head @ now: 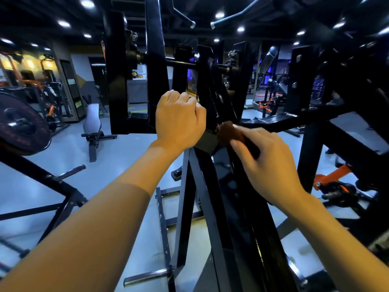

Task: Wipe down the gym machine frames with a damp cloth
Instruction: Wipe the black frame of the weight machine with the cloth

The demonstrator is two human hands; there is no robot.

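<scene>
While the left hand [180,116] grips the black frame upright [156,81] (seemingly for bracing), the right hand [267,159] presses a clutched brown cloth [229,132] against the sloping bar [242,207] just beyond its fingers.

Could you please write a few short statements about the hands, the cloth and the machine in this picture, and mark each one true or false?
1. The right hand holds a brown cloth against the black machine frame. True.
2. The left hand hangs free, away from the machine. False: its curled fingers grip a black upright part of the frame.
3. A weight plate shows at the left edge. True.
4. The cloth is white. False: it looks reddish brown.
5. A bench stands on the floor beyond the left arm. True.
</scene>
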